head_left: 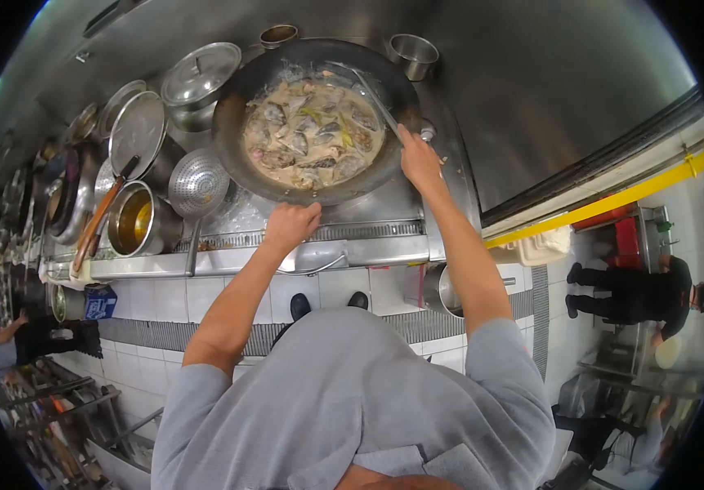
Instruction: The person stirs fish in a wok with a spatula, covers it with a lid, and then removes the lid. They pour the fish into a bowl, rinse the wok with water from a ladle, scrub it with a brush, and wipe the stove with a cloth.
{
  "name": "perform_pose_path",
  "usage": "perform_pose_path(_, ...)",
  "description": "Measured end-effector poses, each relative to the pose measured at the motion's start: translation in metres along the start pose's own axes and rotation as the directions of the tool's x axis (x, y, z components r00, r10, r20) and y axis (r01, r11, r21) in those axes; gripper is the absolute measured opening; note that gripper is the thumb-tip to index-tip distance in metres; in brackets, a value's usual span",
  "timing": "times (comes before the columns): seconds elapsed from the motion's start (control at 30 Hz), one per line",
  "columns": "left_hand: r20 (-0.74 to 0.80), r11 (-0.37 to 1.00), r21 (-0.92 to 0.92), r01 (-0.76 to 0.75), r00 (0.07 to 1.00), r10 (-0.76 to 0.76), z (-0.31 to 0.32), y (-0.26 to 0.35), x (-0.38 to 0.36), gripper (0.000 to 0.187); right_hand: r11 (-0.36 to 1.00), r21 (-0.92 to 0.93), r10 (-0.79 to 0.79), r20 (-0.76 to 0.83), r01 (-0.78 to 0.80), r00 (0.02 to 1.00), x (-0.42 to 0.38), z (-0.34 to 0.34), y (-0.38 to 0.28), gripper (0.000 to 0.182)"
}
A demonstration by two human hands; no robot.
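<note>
A large dark wok (233, 155) stands on the steel cooking range, holding a pale, creamy stew (315, 139) with fish-like chunks, dark-skinned pieces and some green strips. My left hand (293, 225) is closed at the near rim of the wok, knuckles up; what lies under its fingers is hidden. On the right side, my right hand (422, 167) is wrapped round the handle of a long metal utensil (378, 100). That handle slants up and left across the wok, toward the far edge of the stew, where the utensil's working end is not clearly visible.
Left of the wok lie a perforated skimmer (199, 181), a pot of yellowish liquid (133, 224) and a lidded pot (201, 75). Behind stands a small steel pot (413, 57). A yellow pipe (613, 198) runs along the right. A person in dark clothes (634, 296) stands farther right.
</note>
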State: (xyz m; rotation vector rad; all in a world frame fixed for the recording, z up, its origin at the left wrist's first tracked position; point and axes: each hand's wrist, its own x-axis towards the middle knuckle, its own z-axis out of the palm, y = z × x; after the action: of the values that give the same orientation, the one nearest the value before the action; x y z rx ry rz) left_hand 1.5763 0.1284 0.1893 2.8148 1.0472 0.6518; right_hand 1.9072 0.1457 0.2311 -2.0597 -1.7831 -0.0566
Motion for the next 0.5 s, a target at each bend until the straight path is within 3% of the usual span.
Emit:
perform_pose_path(0.17,-0.051,0.999,-0.016,-0.027,0.998,0.027,-0.014,-0.005,-0.001,0.015,0.997,-0.072,-0.02,0.168,0.032,0.986,0.03,0.014,-0.043,0.048)
perform_pose_path(0.2,-0.084,0.999,-0.016,-0.035,0.996,0.034,-0.016,-0.006,-0.003,0.015,0.993,-0.113,0.002,0.264,0.029,0.964,0.028,0.011,-0.044,0.048)
perform_pose_path(0.37,-0.102,1.0,-0.005,-0.008,0.995,0.008,0.001,-0.014,-0.005,0.021,0.991,0.076,-0.118,0.07,0.113,0.991,-0.046,-0.047,-0.011,0.051)
perform_pose_path(0.43,-0.132,0.998,-0.046,-0.032,0.991,0.026,0.004,-0.009,-0.003,0.023,0.955,0.29,-0.046,0.342,-0.059,0.938,-0.068,-0.086,0.006,0.054)
perform_pose_path(0.5,-0.113,0.995,-0.091,-0.045,0.993,0.034,0.004,-0.005,-0.001,0.023,0.859,0.395,0.037,0.588,-0.327,0.808,-0.089,-0.128,0.01,0.052)
